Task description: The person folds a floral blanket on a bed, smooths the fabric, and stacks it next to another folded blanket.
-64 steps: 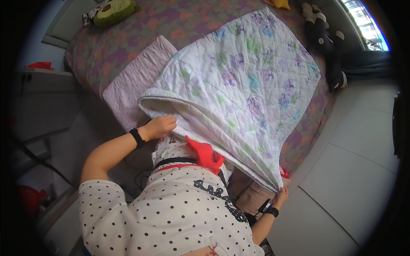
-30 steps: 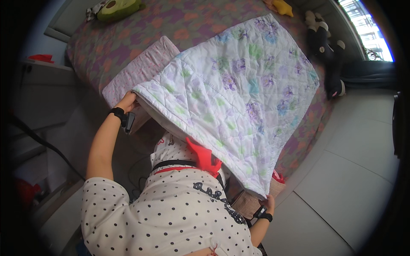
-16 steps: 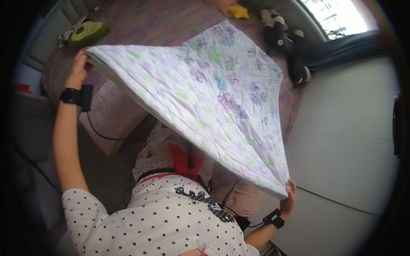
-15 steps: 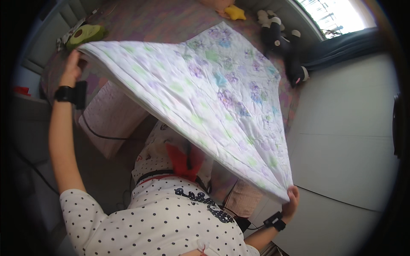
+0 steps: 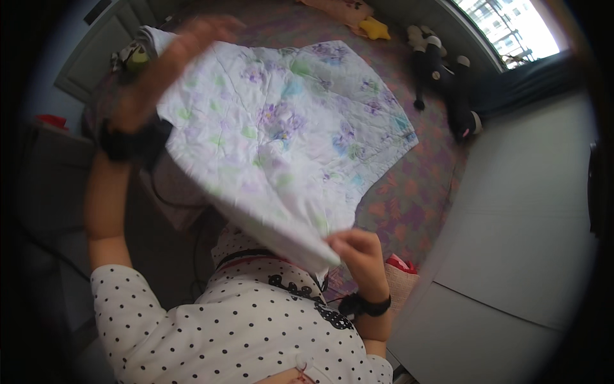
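A thin quilt, white with purple, blue and green flowers, spreads over the bed in front of me, its near edge lifted. My right hand pinches the near right corner. Over the quilt's far left part, my left hand is blurred by motion, its fingers stretched out toward the right. The quilt's left corner stands up beside that hand, apart from the fingers. Each wrist wears a black band. My left hand and wrist cover part of the quilt's left edge.
The bed has a patterned grey, purple and orange sheet. A yellow star cushion and black-and-white plush toys lie at the far side. A green plush is half hidden at left. A white cabinet stands at right.
My left hand has left the quilt's left corner and swung right over the cloth. My right hand has brought its corner left and upward; the quilt's right side has drawn in, baring more sheet.
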Action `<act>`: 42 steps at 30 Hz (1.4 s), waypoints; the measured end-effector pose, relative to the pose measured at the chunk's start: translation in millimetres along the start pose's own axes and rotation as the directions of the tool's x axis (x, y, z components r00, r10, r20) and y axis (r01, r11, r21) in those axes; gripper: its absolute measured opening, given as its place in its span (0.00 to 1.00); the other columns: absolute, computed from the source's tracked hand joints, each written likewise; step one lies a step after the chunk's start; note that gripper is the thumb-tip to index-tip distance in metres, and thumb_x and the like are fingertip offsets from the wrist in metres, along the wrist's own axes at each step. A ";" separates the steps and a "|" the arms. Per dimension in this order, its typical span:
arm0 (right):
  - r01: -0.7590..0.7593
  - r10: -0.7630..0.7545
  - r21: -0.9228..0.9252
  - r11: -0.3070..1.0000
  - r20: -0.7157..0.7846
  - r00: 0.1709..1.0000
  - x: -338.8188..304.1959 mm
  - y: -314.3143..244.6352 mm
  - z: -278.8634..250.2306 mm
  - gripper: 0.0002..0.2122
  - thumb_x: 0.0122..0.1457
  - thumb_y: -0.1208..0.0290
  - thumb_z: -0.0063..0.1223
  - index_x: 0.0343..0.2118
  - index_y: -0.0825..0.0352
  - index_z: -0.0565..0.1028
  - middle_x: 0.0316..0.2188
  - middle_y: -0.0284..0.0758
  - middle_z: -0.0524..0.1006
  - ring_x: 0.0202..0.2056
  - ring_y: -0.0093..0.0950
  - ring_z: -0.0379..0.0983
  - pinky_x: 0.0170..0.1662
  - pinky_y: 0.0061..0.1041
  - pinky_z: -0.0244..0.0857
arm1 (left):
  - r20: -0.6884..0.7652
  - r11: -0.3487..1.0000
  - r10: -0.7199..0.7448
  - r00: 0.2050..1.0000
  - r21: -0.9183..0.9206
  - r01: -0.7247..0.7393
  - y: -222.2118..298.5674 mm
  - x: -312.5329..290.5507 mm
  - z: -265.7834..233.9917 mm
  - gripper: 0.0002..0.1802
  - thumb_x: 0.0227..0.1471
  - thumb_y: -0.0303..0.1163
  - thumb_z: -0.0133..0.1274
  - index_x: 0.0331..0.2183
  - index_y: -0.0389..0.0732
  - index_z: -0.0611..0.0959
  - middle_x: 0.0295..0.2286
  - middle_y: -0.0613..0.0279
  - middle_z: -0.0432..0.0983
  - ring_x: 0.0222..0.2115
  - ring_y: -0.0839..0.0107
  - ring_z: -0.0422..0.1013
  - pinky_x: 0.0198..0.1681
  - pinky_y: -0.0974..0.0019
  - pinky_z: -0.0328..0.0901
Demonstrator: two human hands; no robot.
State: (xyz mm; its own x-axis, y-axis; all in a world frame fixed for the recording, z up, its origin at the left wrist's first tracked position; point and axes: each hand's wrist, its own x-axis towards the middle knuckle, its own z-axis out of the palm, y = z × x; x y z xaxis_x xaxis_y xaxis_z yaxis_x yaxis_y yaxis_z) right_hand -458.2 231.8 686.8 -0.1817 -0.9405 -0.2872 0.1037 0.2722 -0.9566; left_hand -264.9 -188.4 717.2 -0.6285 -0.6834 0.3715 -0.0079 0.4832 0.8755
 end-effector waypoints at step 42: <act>0.467 -0.428 -0.405 0.786 0.190 0.884 112.9 49.7 66.2 0.08 0.42 0.78 0.56 0.26 0.67 0.70 0.21 0.35 0.69 0.24 0.30 0.65 0.27 0.24 0.59 | 0.470 0.981 -0.101 0.877 0.194 0.009 -4.4 -192.1 151.7 0.12 0.32 0.31 0.53 0.22 0.40 0.69 0.21 0.60 0.64 0.25 0.61 0.64 0.25 0.62 0.59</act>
State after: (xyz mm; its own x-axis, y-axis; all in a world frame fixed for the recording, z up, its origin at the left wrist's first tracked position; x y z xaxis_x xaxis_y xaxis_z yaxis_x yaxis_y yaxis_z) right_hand -408.8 125.7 610.1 -0.0195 -0.9862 0.1642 -0.3990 -0.1429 -0.9057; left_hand -262.2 23.8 595.1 -0.9161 -0.3904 0.0920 -0.1641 0.5742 0.8021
